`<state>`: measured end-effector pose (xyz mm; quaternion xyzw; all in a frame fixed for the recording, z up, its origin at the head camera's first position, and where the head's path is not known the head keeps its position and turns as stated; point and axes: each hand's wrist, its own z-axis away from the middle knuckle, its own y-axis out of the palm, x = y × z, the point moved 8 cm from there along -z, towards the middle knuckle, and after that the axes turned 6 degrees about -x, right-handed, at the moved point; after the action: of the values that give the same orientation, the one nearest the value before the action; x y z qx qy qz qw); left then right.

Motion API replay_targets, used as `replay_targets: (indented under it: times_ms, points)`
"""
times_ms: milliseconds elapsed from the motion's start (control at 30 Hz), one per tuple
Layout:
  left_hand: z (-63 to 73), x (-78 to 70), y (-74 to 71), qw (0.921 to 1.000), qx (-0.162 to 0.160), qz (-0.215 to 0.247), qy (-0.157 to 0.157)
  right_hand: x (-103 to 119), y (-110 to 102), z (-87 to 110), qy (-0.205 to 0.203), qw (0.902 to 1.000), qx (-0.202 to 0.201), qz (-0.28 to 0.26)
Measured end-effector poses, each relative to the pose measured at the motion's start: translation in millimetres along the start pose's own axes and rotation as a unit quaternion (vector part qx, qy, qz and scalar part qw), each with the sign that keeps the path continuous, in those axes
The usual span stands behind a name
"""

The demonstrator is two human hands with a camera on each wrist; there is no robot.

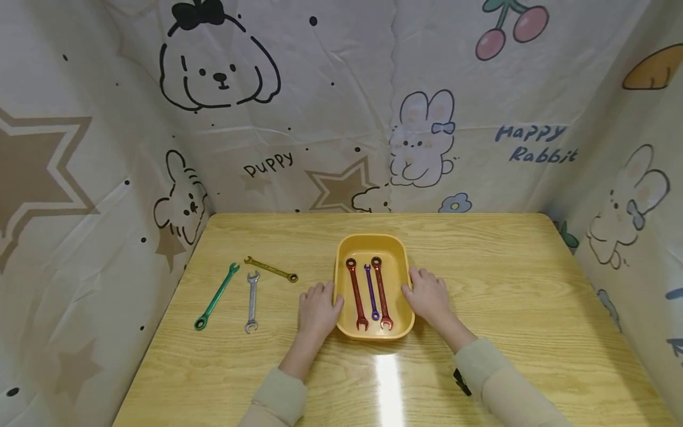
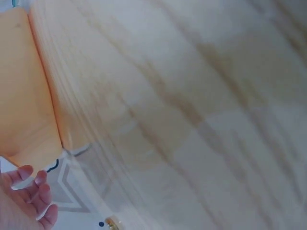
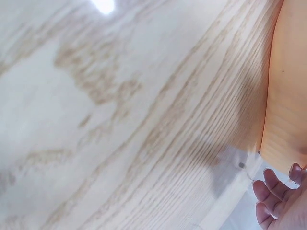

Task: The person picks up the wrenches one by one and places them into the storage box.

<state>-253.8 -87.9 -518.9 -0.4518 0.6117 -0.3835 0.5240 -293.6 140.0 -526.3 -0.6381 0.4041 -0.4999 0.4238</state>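
Observation:
A yellow plastic tray [image 1: 373, 338] sits on the wooden table with two red wrenches, left [image 1: 356, 293] and right [image 1: 381, 293], and a shorter purple wrench [image 1: 372, 292] lying lengthwise inside. My left hand [image 1: 317, 311] grips the tray's left side, thumb at the rim. On the opposite side my right hand [image 1: 428, 295] holds the tray, its thumb lapping over the edge. Each wrist view catches curled fingertips beside the tray wall, left fingers [image 2: 44, 194] and right fingers [image 3: 261, 191]. Parts of both palms are hidden.
Left of the tray lie a green wrench [image 1: 217, 296], a silver wrench [image 1: 252, 301] and a gold-coloured wrench [image 1: 271, 269]. Printed cloth [image 1: 331, 107] hangs behind the table and along both sides. A light reflection falls on the wood in front of the tray.

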Motion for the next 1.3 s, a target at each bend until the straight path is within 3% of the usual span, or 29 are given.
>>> replay_targets:
  times_ms: [267,533,800,1067,1300]
  points:
    - [-0.7,8.2,-13.7,0.9984,-0.041,0.029,0.024,-1,4,-0.4,0.006,0.9999,0.007,-0.003]
    - [-3.0,33.7,-33.7,0.9945,-0.09,0.05,0.02,-2,4,0.0,0.008,0.9999,0.007,-0.003]
    - [-4.0,70.7,-42.7,0.9925,-0.104,0.055,-0.033,0,2,-0.2,0.009,0.9999,0.003,-0.002]
    - [-1.5,105.6,-53.7,0.9813,-0.166,0.075,-0.06,0,0,-0.8,0.004,0.9999,-0.013,0.0]
    - [2.0,137.0,-59.8,0.9738,-0.174,0.104,-0.103,0,2,-0.4,0.012,0.9999,-0.008,-0.005]
